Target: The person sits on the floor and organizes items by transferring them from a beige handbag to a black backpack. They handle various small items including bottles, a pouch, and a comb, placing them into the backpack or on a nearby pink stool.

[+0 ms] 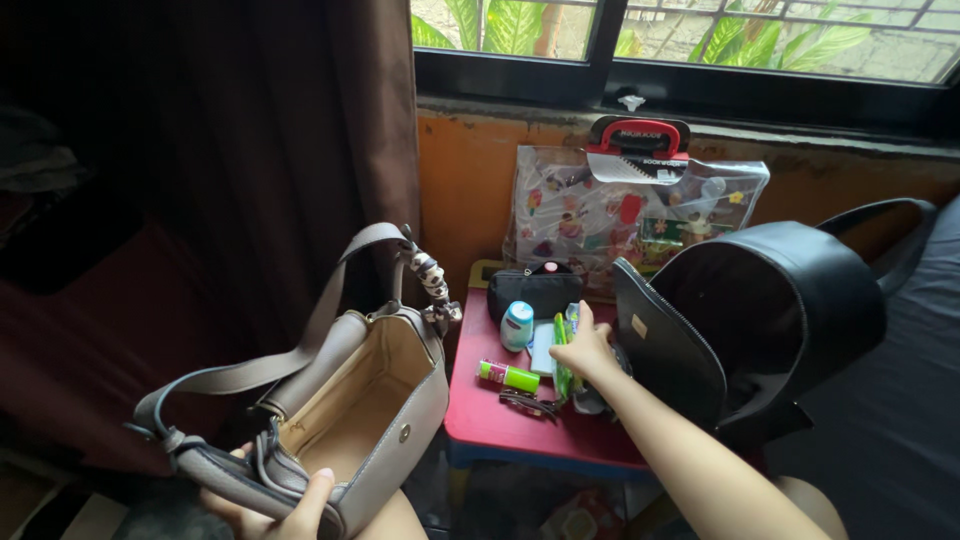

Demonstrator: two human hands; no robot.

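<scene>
head view, right hand (585, 350) fingers on green toothbrush (562, 360), left hand (275, 510) gripping grey handbag (370, 410)

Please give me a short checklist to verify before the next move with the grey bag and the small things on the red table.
1. Grey handbag mouth open and facing up: ok.
2. Left hand holds the bag by its lower edge: ok.
3. Bag interior looks free of items: ok, though the bottom is only partly seen.
4. Right hand reaches the items on the red table, at the green packet: ok.
5. Firm grip on an item: cannot tell.
6. Green tube lies apart from the hand, untouched: ok.
</scene>
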